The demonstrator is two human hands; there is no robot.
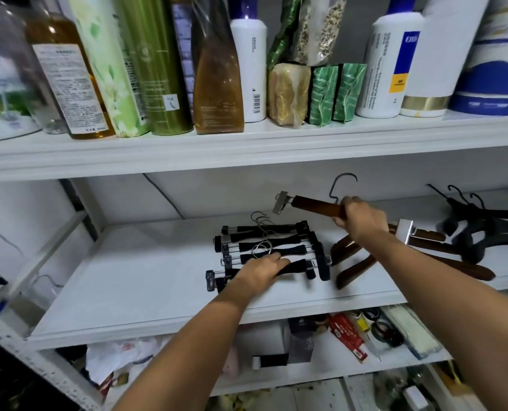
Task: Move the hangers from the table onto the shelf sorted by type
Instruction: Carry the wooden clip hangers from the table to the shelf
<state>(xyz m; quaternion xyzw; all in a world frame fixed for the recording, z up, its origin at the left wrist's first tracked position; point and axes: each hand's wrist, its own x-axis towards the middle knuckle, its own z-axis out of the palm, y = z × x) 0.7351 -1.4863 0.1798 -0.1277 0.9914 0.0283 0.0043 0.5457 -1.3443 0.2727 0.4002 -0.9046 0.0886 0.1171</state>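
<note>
On the white middle shelf [146,280] lies a stack of several black clip hangers [270,247]. My left hand [260,272] grips the nearest black clip hanger [298,266] at the front of that stack. My right hand [358,219] holds a brown wooden clip hanger [315,206] in the air above the shelf, its metal hook up and a silver clip at its left end. Under that hand lie brown wooden hangers [356,262]. A pile of black plastic hangers [481,229] sits at the far right of the shelf.
The upper shelf [247,143] carries bottles, a white lotion bottle [248,63] and green packets [335,93]. The lower shelf holds a red box [347,336], tape rolls and plastic bags. The shelf's left half is bare.
</note>
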